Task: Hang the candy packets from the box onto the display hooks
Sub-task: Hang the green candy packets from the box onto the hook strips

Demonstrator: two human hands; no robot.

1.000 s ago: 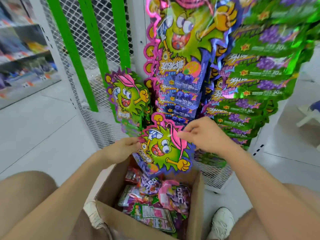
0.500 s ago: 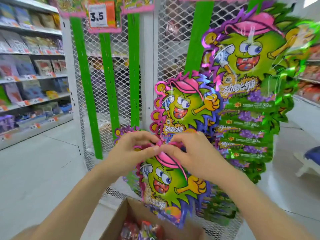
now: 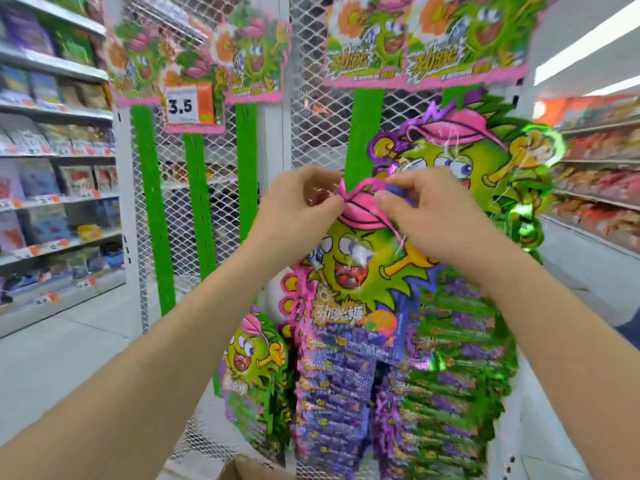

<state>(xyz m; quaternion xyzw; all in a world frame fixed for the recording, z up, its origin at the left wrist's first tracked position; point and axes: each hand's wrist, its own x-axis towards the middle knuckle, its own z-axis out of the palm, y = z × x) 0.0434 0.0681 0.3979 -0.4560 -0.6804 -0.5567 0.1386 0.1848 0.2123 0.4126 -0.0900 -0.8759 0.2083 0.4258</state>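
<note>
Against the white wire-mesh display rack (image 3: 311,81), beside hung rows of green and purple candy packets (image 3: 460,375), the glossy green monster-faced candy packet strip (image 3: 353,268) hangs from the left hand (image 3: 298,209) and right hand (image 3: 426,216), whose curled fingers (image 3: 398,183) pinch its pink top edge between them.

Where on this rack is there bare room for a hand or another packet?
The left mesh panel is bare below the price tag, between its green strips. Bare mesh also flanks the white post. Crowded: the right panel, where left hand and right hand pinch a packet over overlapping hung packets.
</note>
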